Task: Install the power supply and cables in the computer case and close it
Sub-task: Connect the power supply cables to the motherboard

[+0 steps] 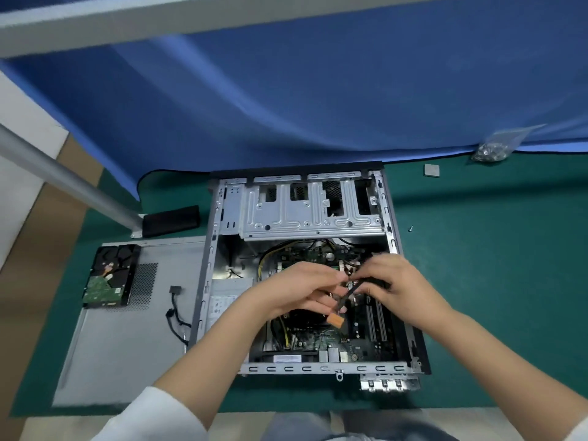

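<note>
Head view: the open computer case lies on its side in the middle of the frame on a green worktop, its silver drive cage toward the top and the motherboard exposed lower down. The power supply sits inside the case along its left wall, partly hidden by the left forearm. Both hands meet above the motherboard. The left hand is curled and the right hand pinches closed; between them they hold a black cable that ends in an orange connector, hanging just below the fingers. At the left of the frame the grey side panel lies flat beside the case, with a hard drive resting on its upper corner and a loose black lead near the case wall. A bag of screws lies at upper right, on the edge of a blue cloth.
</note>
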